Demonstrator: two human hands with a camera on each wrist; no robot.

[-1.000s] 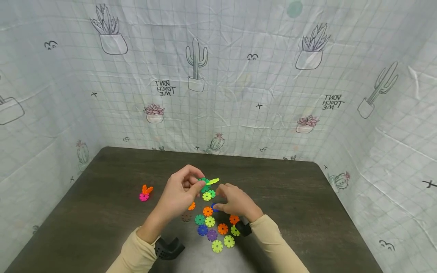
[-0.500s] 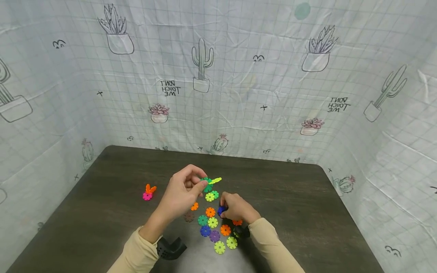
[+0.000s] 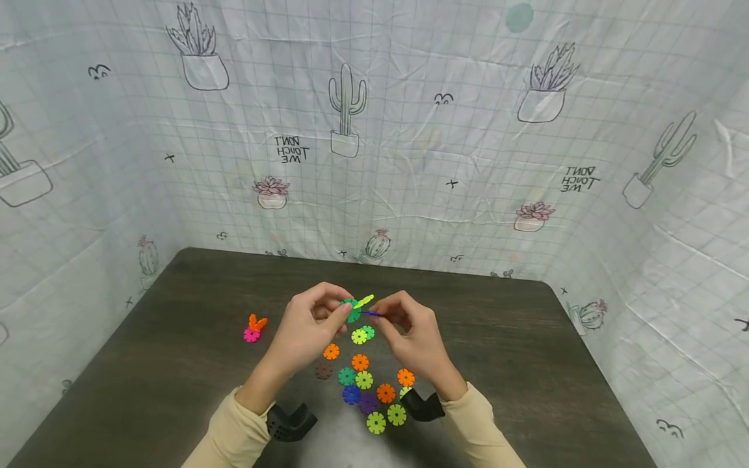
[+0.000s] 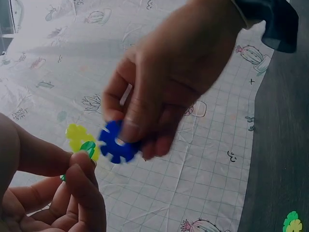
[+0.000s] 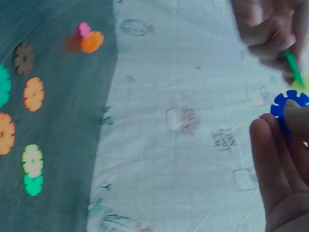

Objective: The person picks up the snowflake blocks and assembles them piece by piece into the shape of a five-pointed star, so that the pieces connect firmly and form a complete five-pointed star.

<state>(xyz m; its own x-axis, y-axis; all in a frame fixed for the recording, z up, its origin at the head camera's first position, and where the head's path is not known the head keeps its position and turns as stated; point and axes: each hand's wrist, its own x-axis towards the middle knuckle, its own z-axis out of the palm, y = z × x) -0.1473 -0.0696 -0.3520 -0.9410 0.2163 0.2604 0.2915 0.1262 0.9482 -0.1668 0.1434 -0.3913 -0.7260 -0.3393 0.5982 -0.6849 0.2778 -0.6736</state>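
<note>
My left hand [image 3: 313, 325] pinches a green notched disc [image 3: 353, 312] between thumb and forefinger. A yellow disc [image 3: 364, 301] is slotted into it and sticks out at an angle. Facing it, my right hand [image 3: 412, 335] pinches a blue notched disc [image 3: 371, 314] edge-on to the head view. In the left wrist view the blue disc [image 4: 117, 142] shows its notches and lies right beside the yellow disc [image 4: 77, 137]. The right wrist view has the blue disc [image 5: 288, 108] just below the green disc [image 5: 292, 66]. Both hands are raised above the table.
Several loose notched discs lie on the dark table [image 3: 205, 390] below the hands, among them an orange disc [image 3: 385, 393], a purple disc [image 3: 367, 403] and a brown disc [image 3: 324, 371]. At the left stands a joined pink-and-orange piece [image 3: 253, 329]. A printed cloth [image 3: 398, 214] hangs around the table.
My right hand has picked the blue disc up from the table and brought it up and left to the green disc. My left hand keeps its hold in nearly the same place.
</note>
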